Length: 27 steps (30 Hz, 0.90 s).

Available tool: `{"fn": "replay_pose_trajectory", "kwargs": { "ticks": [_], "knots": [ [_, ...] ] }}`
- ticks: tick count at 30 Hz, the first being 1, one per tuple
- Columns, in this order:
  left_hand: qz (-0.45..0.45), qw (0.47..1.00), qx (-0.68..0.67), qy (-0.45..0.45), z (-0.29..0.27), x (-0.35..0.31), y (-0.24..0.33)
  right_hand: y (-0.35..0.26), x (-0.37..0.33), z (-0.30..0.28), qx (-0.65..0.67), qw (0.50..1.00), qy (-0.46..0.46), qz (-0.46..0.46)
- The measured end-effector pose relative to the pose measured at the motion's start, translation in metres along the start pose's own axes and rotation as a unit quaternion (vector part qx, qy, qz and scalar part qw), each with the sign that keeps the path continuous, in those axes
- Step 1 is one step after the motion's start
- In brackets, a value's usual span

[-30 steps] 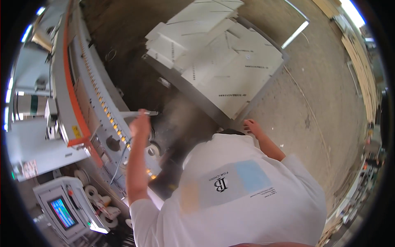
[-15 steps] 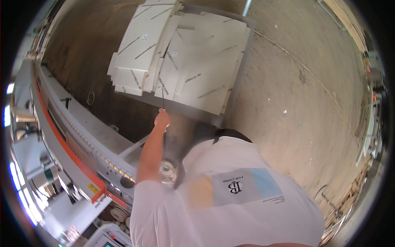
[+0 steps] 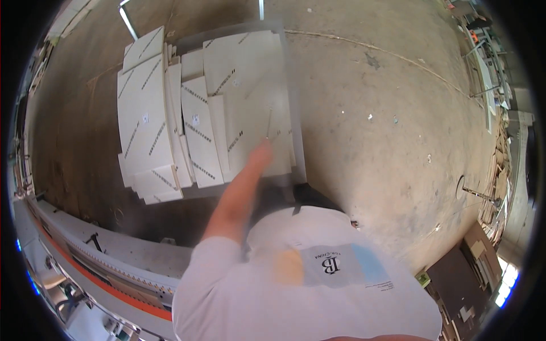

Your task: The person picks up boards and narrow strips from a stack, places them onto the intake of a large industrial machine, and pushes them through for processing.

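Observation:
My left hand (image 3: 261, 156) reaches forward over the near part of a wide white panel (image 3: 247, 85). Its closed fingers are smeared by motion. A thin rod (image 3: 269, 122) sticks out ahead of them, too blurred to name more exactly. Narrower white panels (image 3: 199, 136) lie left of the wide one, and a taller stack of white panels (image 3: 145, 108) stands at the far left. All rest on a low grey platform (image 3: 298, 145). Whether the hand touches the panel, I cannot tell. My right hand is out of view.
A long machine with an orange stripe (image 3: 125, 301) runs along the lower left. Metal bars (image 3: 129, 24) rise behind the platform. Small scraps (image 3: 370, 117) dot the concrete floor. Brown boards (image 3: 463, 278) lie at the lower right, below a dark rod with a ring (image 3: 480, 195).
My view has turned to the right, so the panels and machine sit differently in the picture. My left hand, with the thin rod, has gone from beside the platform's near edge to over the wide panel.

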<state>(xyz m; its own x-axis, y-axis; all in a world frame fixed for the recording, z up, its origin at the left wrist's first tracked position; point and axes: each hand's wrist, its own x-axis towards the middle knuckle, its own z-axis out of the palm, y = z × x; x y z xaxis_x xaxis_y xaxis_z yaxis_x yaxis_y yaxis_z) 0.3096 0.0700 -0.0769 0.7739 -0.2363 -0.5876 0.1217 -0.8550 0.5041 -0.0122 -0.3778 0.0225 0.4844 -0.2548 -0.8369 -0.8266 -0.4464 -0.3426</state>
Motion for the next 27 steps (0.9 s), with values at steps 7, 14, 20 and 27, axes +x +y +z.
{"fn": "replay_pose_trajectory", "kwargs": {
  "ticks": [7, 14, 20, 27],
  "knots": [
    [-0.038, 0.997, -0.029, 0.054, -0.094, 0.080, 0.031, -0.009, -0.023, 0.027, 0.022, 0.999, 0.029, 0.040],
    [-0.002, 0.965, 0.223, 0.137, -0.187, 0.176, -0.127, -0.050, -0.005, 0.040, 0.000, 0.999, 0.011, 0.030],
    [-0.113, 0.982, 0.083, 0.129, -0.236, 0.148, -0.227, -0.069, 0.005, 0.053, -0.009, 1.000, 0.007, 0.029],
    [-0.152, 0.943, -0.118, 0.271, -0.155, 0.116, -0.244, -0.100, 0.022, 0.037, -0.058, 0.998, -0.018, -0.005]
  ]
}}
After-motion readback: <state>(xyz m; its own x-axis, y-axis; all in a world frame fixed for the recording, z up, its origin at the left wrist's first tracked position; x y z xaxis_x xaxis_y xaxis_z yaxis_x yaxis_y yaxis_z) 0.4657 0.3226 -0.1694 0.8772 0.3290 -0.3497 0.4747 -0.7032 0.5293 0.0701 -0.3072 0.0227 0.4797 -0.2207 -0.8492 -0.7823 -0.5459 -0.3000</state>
